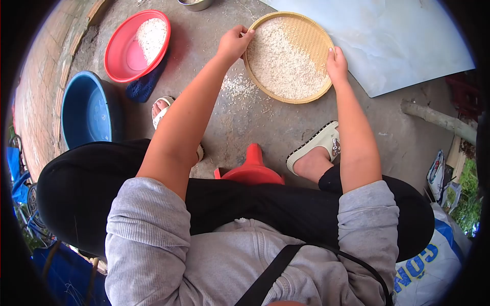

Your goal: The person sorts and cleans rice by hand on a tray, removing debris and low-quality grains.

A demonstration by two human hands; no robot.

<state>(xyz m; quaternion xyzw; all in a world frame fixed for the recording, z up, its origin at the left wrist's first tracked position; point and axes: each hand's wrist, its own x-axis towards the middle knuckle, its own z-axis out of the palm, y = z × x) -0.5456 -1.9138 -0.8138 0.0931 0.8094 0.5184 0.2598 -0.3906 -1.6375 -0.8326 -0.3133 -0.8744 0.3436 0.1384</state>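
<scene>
Rice (286, 64) covered most of the round tray (312, 40), held out in front. The left hand (237, 42) and right hand (337, 66) each pinched its edge, fingers closed, thumbs on top. Small, soft, level shakes seemed best, so nothing spilled.

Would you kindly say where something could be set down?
Bare concrete floor shows between the right forearm and the wooden pole. Spilled grains lie beside the woven tray; the red basin, navy cloth and blue basin crowd the left.
</scene>
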